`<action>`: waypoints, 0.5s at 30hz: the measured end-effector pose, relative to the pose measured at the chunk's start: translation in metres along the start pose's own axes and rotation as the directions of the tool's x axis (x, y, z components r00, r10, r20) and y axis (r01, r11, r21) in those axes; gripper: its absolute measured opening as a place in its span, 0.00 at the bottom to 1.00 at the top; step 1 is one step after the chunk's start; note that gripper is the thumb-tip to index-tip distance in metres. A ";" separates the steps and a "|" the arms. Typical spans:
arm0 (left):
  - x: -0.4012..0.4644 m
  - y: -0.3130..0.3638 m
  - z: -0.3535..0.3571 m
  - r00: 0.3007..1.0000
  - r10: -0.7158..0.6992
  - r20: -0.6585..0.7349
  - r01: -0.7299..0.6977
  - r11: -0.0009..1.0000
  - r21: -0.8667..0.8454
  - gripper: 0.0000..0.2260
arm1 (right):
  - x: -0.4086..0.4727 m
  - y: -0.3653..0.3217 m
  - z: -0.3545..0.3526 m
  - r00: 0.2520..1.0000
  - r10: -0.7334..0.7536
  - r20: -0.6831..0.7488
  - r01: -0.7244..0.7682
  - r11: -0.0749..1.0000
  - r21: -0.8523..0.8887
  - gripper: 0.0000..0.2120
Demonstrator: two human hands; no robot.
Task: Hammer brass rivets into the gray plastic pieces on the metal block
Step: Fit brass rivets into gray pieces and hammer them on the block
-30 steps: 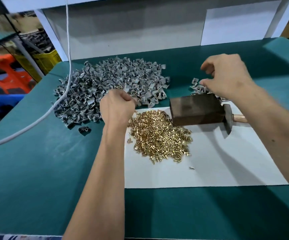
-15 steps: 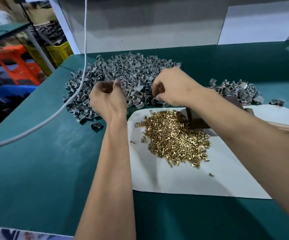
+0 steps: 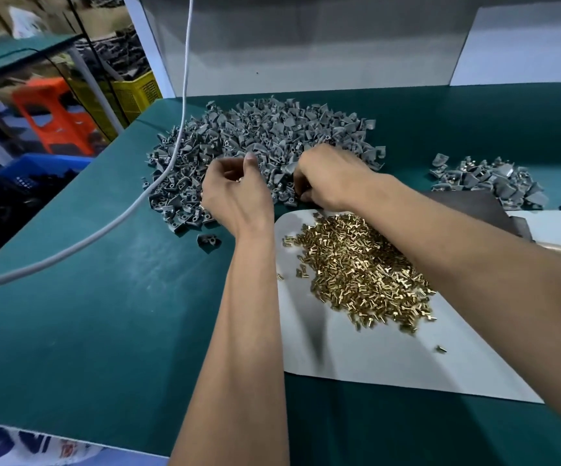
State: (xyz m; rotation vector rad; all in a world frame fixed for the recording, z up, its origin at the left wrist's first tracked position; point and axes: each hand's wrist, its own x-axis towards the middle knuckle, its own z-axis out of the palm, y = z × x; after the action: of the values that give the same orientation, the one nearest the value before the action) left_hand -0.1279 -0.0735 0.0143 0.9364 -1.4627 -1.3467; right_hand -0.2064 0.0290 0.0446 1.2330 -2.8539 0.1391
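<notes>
While your forearms cross the green worktop (image 3: 70, 331), the heap of small brass rivets (image 3: 363, 274) lies nearest you on the white sheet (image 3: 373, 358), under your right forearm. Beyond it, your left hand (image 3: 235, 196) has its grip curled, with brass glinting inside it. Your right hand (image 3: 329, 179) digs curled fingers into the big pile of gray plastic pieces (image 3: 265, 136); what it holds I cannot tell. Rightward, the dark metal block (image 3: 480, 210) sits apart from both grips.

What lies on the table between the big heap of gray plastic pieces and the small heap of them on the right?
In the head view, bare green table separates the big heap from the small heap; nearer, the right forearm crosses below that gap.
</notes>
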 end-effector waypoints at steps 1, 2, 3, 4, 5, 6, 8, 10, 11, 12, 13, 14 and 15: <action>0.000 -0.001 0.000 1.000 -0.006 0.006 0.006 1.000 -0.016 0.08 | 0.000 0.000 0.002 1.000 -0.006 0.009 0.006 1.000 -0.015 0.05; -0.001 -0.001 0.000 1.000 -0.013 0.014 0.014 0.999 -0.034 0.08 | -0.001 0.000 0.003 1.000 -0.015 0.017 0.015 0.999 -0.038 0.03; -0.001 -0.001 0.000 1.000 -0.017 0.022 0.018 0.998 -0.053 0.08 | -0.001 0.001 0.004 0.999 -0.028 0.029 0.029 0.998 -0.064 0.03; -0.002 -0.001 -0.001 0.999 -0.017 0.028 0.019 0.998 -0.067 0.08 | -0.003 0.002 0.002 0.998 -0.045 0.047 0.048 0.996 -0.081 0.03; -0.002 0.000 -0.001 0.999 -0.013 0.031 0.016 0.997 -0.078 0.08 | -0.004 0.003 -0.001 0.996 -0.061 0.066 0.066 0.995 -0.074 0.02; -0.003 0.001 -0.001 1.000 -0.006 0.031 0.009 0.996 -0.090 0.08 | -0.006 0.005 -0.006 0.995 -0.069 0.078 0.071 0.997 -0.031 0.02; -0.007 0.005 -0.001 0.999 0.005 0.046 0.001 0.991 -0.135 0.08 | -0.013 0.014 -0.021 0.998 -0.044 0.037 0.038 0.987 0.154 0.02; -0.013 0.010 -0.001 0.994 0.025 0.111 -0.003 0.980 -0.201 0.06 | -0.026 0.026 -0.040 0.995 0.014 -0.097 0.019 0.944 0.330 0.01; -0.017 0.013 0.000 0.986 0.039 0.162 -0.003 0.977 -0.215 0.05 | -0.036 0.032 -0.047 0.984 0.050 -0.172 0.020 0.923 0.383 0.02; -0.023 0.016 0.001 0.973 0.050 0.226 0.000 0.976 -0.216 0.03 | -0.047 0.040 -0.053 0.970 0.087 -0.225 0.017 0.906 0.424 0.04; -0.028 0.018 0.004 0.953 0.061 0.296 0.004 0.977 -0.213 0.02 | -0.058 0.048 -0.055 0.961 0.124 -0.248 0.006 0.885 0.466 0.04; -0.035 0.020 0.007 0.926 0.070 0.370 0.009 0.978 -0.207 0.02 | -0.072 0.057 -0.055 0.955 0.157 -0.252 -0.007 0.861 0.509 0.05; -0.042 0.021 0.011 0.896 0.074 0.438 0.019 0.979 -0.204 0.02 | -0.084 0.064 -0.054 0.950 0.178 -0.257 -0.011 0.841 0.542 0.07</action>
State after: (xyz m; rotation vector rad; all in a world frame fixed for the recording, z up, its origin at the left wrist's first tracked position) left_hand -0.1251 -0.0276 0.0304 0.4880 -1.6230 -1.7309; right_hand -0.1956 0.1387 0.0887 1.0029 -2.6789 1.0954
